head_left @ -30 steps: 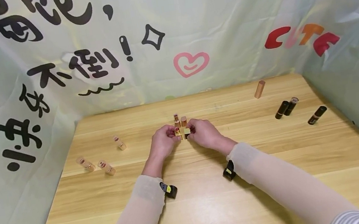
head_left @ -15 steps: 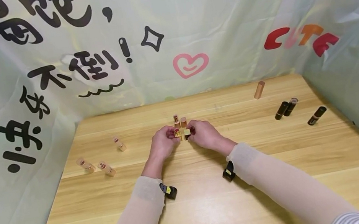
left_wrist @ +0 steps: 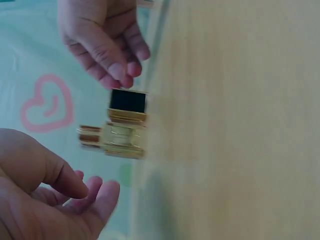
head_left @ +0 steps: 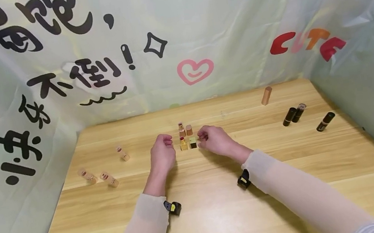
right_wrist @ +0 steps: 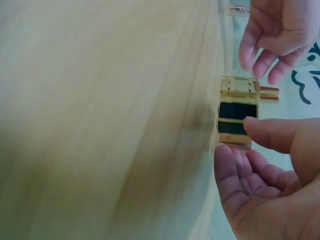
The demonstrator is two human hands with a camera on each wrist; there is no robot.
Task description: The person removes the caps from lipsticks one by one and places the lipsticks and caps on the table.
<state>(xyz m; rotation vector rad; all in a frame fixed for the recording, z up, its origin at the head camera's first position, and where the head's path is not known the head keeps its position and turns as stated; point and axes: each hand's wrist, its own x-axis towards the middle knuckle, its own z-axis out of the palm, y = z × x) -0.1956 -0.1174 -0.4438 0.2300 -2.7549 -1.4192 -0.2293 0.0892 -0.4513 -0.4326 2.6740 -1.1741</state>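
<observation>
An uncapped gold lipstick (head_left: 183, 145) with a red tip stands upright on the wooden table (head_left: 209, 218). Beside it on the right is its square cap (head_left: 192, 143), black and gold. Just behind the pair stand an uncapped rose-gold lipstick (head_left: 181, 131) and a rose-gold cap (head_left: 189, 130). My left hand (head_left: 162, 154) is left of the gold lipstick, apart from it, fingers loosely bent with nothing in them. My right hand (head_left: 216, 140) is at the right of the black-and-gold cap; in the left wrist view its fingertips (left_wrist: 117, 71) show just off the cap, holding nothing.
Several pinkish lipsticks with clear tops, one of them a lipstick (head_left: 122, 153), stand on the left. On the right are a copper tube (head_left: 266, 95) and black tubes (head_left: 325, 122). A printed cloth (head_left: 230, 17) hangs behind the table.
My left hand has let go of the gold lipstick and moved left. My right hand has released the black-and-gold cap and drawn slightly right. Both pieces now stand on the table.
</observation>
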